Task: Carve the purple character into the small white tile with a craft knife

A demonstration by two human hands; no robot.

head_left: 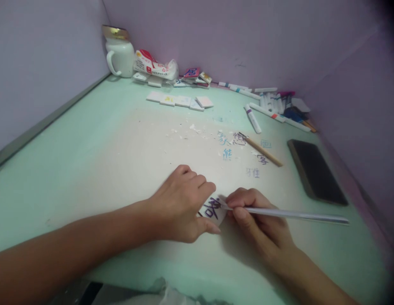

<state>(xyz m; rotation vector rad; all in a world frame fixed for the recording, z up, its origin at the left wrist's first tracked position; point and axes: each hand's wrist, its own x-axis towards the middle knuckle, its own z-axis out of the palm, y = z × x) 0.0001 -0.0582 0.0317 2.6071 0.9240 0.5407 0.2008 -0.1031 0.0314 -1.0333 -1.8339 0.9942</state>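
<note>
The left hand (180, 203) lies knuckles-up on the table (88, 161), near the middle, its fingers and thumb pinching a small white tile (212, 210) and pressing it down. The tile bears a dark purple character (partly hidden by the fingers). Just right of it, the right hand (260, 220) grips a long thin grey tool (295, 215), fingers curled tight round it, the tip touching the tile's upper edge and the shaft running off to the right.

Beyond the hands, white crumbs (193, 129) are scattered over a paler patch of the table, and several small written characters (227, 146) sit on the surface itself. A wooden brush (262, 149) lies slanted among them. At the right lies a dark phone (316, 171), flat and face up. Along the far wall lie markers (269, 106) in a loose heap, with a row of four blank tiles (180, 101) to their left. In the far left corner stands a white jug (120, 55) with a gold lid, a crumpled red-and-white packet (154, 64) beside it.
</note>
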